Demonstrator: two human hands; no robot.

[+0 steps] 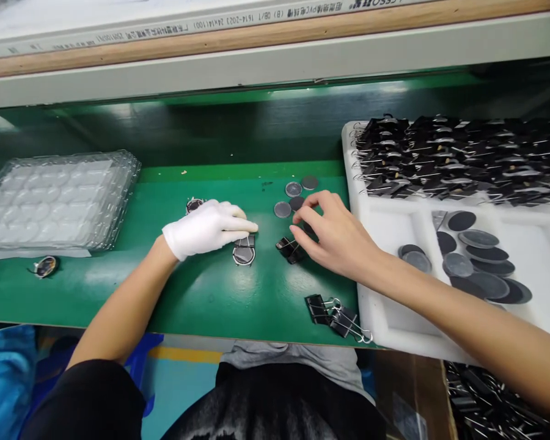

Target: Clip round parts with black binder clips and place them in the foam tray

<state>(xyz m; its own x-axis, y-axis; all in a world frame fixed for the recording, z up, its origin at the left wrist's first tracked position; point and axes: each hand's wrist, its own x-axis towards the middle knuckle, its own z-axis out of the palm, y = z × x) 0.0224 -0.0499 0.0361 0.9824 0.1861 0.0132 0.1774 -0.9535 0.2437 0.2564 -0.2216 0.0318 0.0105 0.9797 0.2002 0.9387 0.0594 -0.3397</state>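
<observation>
My left hand [211, 229], in a white glove, lies over a black binder clip [244, 241] that is clamped on a round watch-like part [244, 255]; its fingers are closed on the clip. Bare and with bent fingers, my right hand [332, 235] hovers beside a dark disc [296, 204] and above a second binder clip [291, 250]. A dark round piece shows partly behind its fingers; whether they grip it is unclear. Clear-looking discs [283, 209] lie just left of the fingertips. Another round part [194, 205] is partly hidden behind the glove.
Stacked clear plastic trays [59, 198] stand at left, with a round part [45, 266] in front. At right, a white foam tray [366, 305] holds rows of black clips [458, 153] and loose discs [486, 269]. Loose binder clips [343, 321] lie near the front edge.
</observation>
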